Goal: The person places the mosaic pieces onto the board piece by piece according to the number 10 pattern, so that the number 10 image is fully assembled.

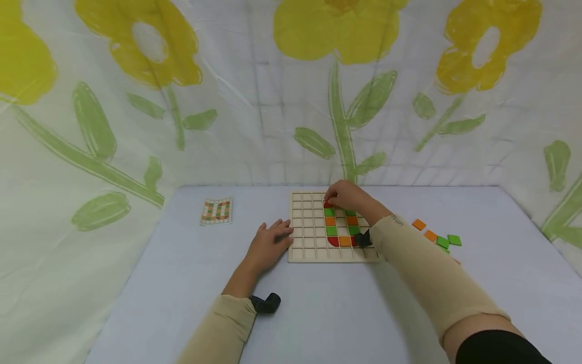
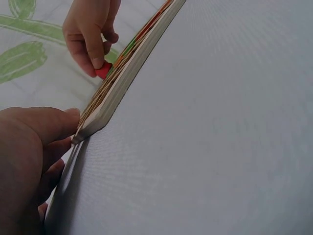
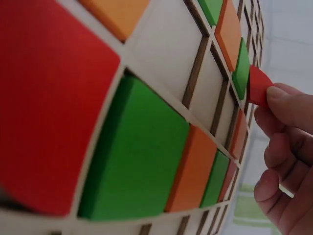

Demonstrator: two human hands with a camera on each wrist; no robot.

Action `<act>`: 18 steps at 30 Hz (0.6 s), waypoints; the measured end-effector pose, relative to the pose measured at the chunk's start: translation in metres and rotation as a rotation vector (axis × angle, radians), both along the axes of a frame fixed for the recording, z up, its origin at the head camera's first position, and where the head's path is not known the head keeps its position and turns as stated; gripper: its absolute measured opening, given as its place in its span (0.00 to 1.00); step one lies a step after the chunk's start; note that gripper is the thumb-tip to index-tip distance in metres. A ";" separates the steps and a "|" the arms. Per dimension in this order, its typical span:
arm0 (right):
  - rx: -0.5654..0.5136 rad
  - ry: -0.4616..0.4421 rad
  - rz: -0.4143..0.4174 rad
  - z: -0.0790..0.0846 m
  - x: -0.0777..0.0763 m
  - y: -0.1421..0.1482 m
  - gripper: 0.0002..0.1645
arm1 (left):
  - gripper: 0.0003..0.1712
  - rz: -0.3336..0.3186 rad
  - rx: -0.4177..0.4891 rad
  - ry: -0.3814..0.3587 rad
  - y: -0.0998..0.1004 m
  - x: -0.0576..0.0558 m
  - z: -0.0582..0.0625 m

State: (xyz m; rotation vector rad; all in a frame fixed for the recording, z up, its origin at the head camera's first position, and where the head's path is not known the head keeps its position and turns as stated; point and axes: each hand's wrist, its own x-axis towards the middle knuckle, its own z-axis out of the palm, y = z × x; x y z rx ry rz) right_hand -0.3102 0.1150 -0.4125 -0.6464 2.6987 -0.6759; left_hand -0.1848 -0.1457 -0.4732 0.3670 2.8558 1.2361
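Note:
A wooden grid board (image 1: 307,232) lies on the table, with red, orange and green tiles set in several of its cells. Between thumb and finger, my right hand (image 1: 348,196) pinches a red tile (image 3: 258,86) with a rounded side. That tile is at the board's far part, right beside a green tile (image 3: 241,68) in the grid. My left hand (image 1: 269,245) rests at the board's left edge, its fingers fairly straight and its thumb (image 2: 68,120) against the corner. Rounded red tiles and an orange tile (image 1: 345,241) form the near row of the pattern.
Loose orange and green tiles (image 1: 454,240) lie to the right of the board, partly hidden by my right sleeve. A small printed pattern card (image 1: 216,211) is at the left. Behind the table (image 1: 327,308) hangs a flowered cloth (image 1: 282,126).

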 end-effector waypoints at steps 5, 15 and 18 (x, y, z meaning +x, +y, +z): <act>0.004 0.003 -0.009 -0.006 -0.004 -0.002 0.13 | 0.19 0.007 -0.006 0.004 0.001 0.001 0.001; 0.023 -0.019 0.018 -0.009 -0.004 -0.002 0.13 | 0.19 0.006 -0.007 0.002 0.001 0.001 0.000; 0.040 -0.002 0.037 -0.008 -0.002 0.000 0.13 | 0.19 0.005 -0.006 0.005 0.001 0.001 0.000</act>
